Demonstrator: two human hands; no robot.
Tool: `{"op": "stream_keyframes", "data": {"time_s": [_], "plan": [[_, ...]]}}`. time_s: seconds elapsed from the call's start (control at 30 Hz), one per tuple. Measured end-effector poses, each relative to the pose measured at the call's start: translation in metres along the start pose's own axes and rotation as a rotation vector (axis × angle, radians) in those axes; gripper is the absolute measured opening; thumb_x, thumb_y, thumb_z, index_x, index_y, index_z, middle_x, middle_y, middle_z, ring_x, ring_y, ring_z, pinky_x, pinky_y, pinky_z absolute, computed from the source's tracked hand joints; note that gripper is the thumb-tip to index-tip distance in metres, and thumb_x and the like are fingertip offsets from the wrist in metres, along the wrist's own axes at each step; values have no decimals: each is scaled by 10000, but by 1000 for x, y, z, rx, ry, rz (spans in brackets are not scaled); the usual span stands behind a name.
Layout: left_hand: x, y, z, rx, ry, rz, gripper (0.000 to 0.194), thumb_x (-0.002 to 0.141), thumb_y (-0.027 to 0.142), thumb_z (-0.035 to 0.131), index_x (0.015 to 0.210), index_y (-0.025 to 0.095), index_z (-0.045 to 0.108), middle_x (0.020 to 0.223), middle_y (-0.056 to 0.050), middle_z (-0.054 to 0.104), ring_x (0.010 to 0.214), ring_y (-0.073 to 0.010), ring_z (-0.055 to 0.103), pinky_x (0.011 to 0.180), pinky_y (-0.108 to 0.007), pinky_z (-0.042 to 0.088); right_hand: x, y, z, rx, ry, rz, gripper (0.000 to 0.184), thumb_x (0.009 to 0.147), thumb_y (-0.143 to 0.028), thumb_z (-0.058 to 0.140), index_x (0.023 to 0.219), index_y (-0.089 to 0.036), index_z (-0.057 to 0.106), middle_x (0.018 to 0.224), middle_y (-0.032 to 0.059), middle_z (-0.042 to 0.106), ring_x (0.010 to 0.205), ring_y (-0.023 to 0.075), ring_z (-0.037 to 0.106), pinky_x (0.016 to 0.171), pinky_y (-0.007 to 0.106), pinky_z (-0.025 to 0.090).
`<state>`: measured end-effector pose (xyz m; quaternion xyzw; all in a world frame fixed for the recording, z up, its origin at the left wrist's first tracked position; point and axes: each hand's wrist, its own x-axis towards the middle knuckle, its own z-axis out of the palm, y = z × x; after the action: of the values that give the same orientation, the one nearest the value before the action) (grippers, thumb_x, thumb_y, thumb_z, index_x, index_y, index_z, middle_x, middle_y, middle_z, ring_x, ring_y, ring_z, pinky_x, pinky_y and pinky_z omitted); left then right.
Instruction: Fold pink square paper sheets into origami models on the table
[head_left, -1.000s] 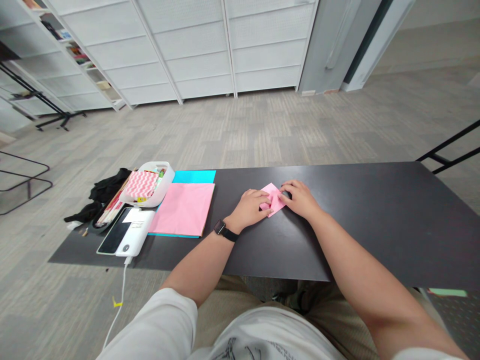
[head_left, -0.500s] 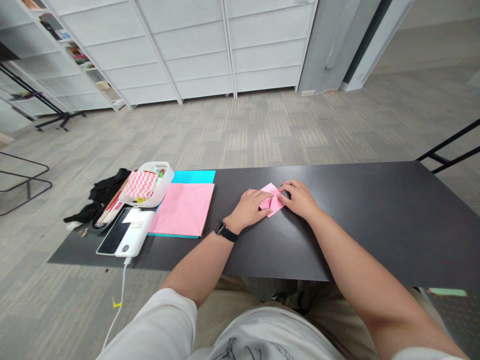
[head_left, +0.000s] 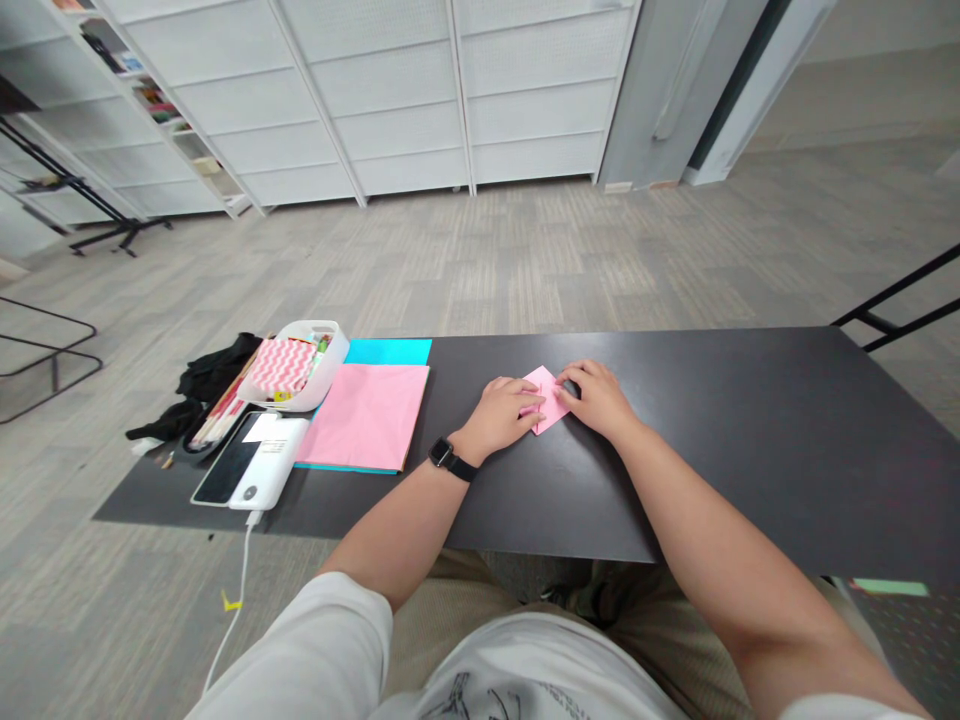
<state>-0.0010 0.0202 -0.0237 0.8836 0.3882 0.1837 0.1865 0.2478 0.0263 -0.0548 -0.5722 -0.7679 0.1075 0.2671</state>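
Note:
A small folded sheet of pink paper [head_left: 552,402] lies on the dark tabletop in front of me, turned so that one corner points away. Creases and a flap show on its upper face. My left hand [head_left: 504,412], with a black watch on the wrist, holds the paper's left side, fingers over it and thumb near the lower edge. At the right corner, my right hand [head_left: 597,395] grips the paper between thumb and bent fingers. Both hands partly cover the sheet, so its left and right edges are hidden.
Left of my hands lies a stack of large pink sheets [head_left: 367,415] over blue ones [head_left: 391,351]. Beyond it are a white basket [head_left: 330,375], a dark tray of pencils [head_left: 221,415], black cloth [head_left: 217,370], and a white power bank [head_left: 268,465] with a cable [head_left: 238,600].
The left fingers have shifted slightly over the pink paper, and its flap looks flatter. The right hand has stayed almost in place at the right corner.

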Motion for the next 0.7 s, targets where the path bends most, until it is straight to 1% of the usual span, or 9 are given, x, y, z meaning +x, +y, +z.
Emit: {"op": "stream_keyframes", "data": {"time_s": [0.13, 0.27, 0.47, 0.57, 0.63, 0.7], "plan": [[0, 1, 1, 18, -2, -10, 267, 980, 428, 733, 1217, 328, 804, 1383, -22, 713, 1267, -266, 614, 1208, -487, 406, 0, -2, 0, -19, 4, 2, 138, 947, -365, 680, 1034, -293, 758, 1182, 87, 693, 1160, 320, 644, 1069, 536, 475], [0, 3, 0, 29, -12, -10, 317, 970, 425, 743, 1277, 354, 778, 1373, -24, 706, 1275, -273, 601, 1208, -490, 399, 1, -3, 0, -21, 10, 2, 136, 934, -347, 685, 1034, -293, 761, 1162, 88, 689, 1161, 325, 637, 1070, 543, 475], [-2, 7, -2, 73, -26, 15, 266, 1020, 438, 670, 1242, 361, 795, 1398, -24, 691, 1279, -280, 587, 1204, -501, 385, 0, -3, 2, -9, 22, 13, 140, 937, -352, 685, 1038, -303, 768, 1154, 91, 681, 1155, 328, 632, 1074, 557, 480], [-2, 6, 1, 102, 19, 7, 281, 1026, 476, 655, 1225, 341, 800, 1364, -31, 699, 1244, -281, 592, 1193, -506, 384, -1, -5, 5, -36, 67, 43, 150, 941, -367, 691, 1042, -298, 778, 1252, 113, 645, 1227, 349, 601, 1100, 578, 469], [-1, 6, 2, 125, 47, -27, 280, 996, 493, 698, 1192, 326, 809, 1322, -36, 706, 1213, -287, 595, 1187, -518, 383, -1, -8, 7, -60, 101, 60, 159, 938, -384, 701, 1042, -296, 784, 1340, 124, 603, 1283, 368, 567, 1112, 595, 459], [0, 5, 3, 138, 48, -47, 277, 966, 496, 739, 1169, 324, 814, 1300, -38, 705, 1203, -293, 592, 1188, -530, 377, -1, -9, 9, -71, 118, 72, 161, 938, -393, 707, 1044, -301, 785, 1375, 125, 584, 1308, 378, 545, 1114, 605, 453]]}}
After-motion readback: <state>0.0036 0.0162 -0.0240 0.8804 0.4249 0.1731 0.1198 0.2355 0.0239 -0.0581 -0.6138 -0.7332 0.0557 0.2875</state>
